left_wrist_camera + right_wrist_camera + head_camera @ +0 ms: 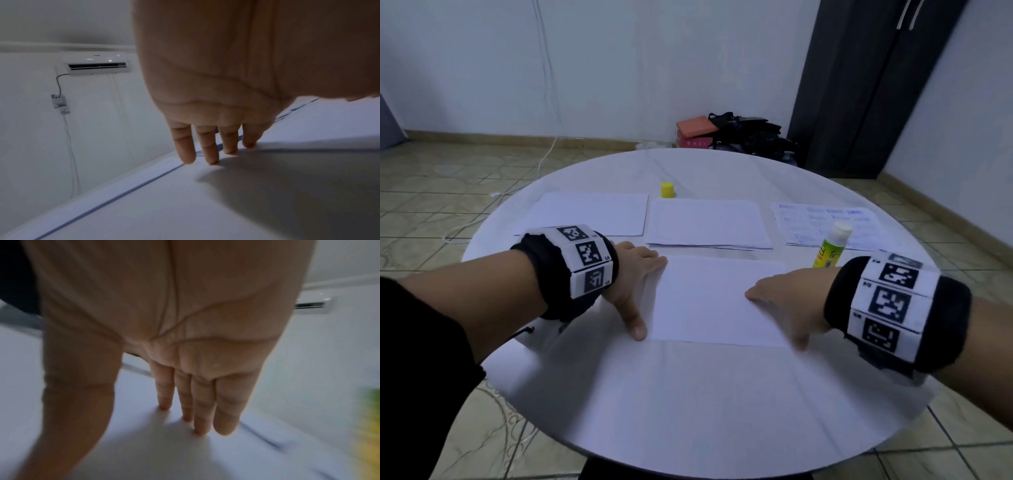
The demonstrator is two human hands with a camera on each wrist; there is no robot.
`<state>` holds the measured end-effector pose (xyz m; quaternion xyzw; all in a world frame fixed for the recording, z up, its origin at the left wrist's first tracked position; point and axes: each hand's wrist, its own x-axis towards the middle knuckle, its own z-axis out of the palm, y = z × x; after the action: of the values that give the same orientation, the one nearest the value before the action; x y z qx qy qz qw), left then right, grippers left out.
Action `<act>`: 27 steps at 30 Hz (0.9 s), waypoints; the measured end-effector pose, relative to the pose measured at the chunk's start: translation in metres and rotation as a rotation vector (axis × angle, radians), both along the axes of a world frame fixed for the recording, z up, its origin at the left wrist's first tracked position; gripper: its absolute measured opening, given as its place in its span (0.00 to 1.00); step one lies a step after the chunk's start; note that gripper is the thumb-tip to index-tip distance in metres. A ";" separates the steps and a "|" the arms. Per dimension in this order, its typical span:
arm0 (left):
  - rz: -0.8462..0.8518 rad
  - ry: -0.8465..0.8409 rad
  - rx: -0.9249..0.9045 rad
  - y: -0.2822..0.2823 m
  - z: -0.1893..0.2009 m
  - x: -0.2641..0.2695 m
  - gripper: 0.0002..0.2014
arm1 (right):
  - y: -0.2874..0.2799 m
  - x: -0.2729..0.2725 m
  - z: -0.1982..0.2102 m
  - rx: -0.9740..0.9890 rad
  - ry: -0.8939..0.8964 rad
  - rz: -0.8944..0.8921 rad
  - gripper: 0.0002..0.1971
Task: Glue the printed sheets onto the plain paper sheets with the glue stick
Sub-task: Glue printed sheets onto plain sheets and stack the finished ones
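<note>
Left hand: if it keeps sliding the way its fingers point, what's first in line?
The left hand lies flat at the near sheet's left edge, fingers pointing toward the middle paper stack. That stack's near edge likely comes first, though depth is unclear.

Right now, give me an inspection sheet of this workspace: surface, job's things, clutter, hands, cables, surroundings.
Surface: round white table.
Job's things: near sheet lies flat between both hands; plain sheet far left; paper stack at centre; printed sheets far right; glue stick uncapped, upright; yellow cap apart, behind the stack.
Clutter: nothing seen on the table.
Hands: left hand flat, fingers straight, at the near sheet's left edge; right hand flat, pressing its right side.
Cables: white cable on the floor.
Surroundings: air conditioner, dark cabinet, bags and box on tiled floor.
</note>
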<state>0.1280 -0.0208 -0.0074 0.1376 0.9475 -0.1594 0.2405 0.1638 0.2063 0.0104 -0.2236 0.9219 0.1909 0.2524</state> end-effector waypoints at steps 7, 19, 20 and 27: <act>-0.010 0.023 0.013 0.004 0.000 0.005 0.62 | -0.089 0.027 -0.005 -0.216 -0.022 0.334 0.26; 0.019 0.007 0.022 0.005 0.004 0.007 0.60 | -0.037 -0.029 -0.002 -0.131 -0.037 0.034 0.48; 0.019 -0.002 0.022 0.005 0.005 0.007 0.60 | -0.023 -0.028 0.000 -0.143 -0.050 -0.019 0.50; 0.040 -0.049 0.020 0.003 0.007 0.001 0.64 | 0.036 -0.017 -0.001 -0.042 -0.045 -0.156 0.51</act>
<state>0.1293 -0.0180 -0.0006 0.1249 0.9455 -0.1414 0.2655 0.1472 0.2423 0.0093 -0.1607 0.9343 0.1461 0.2826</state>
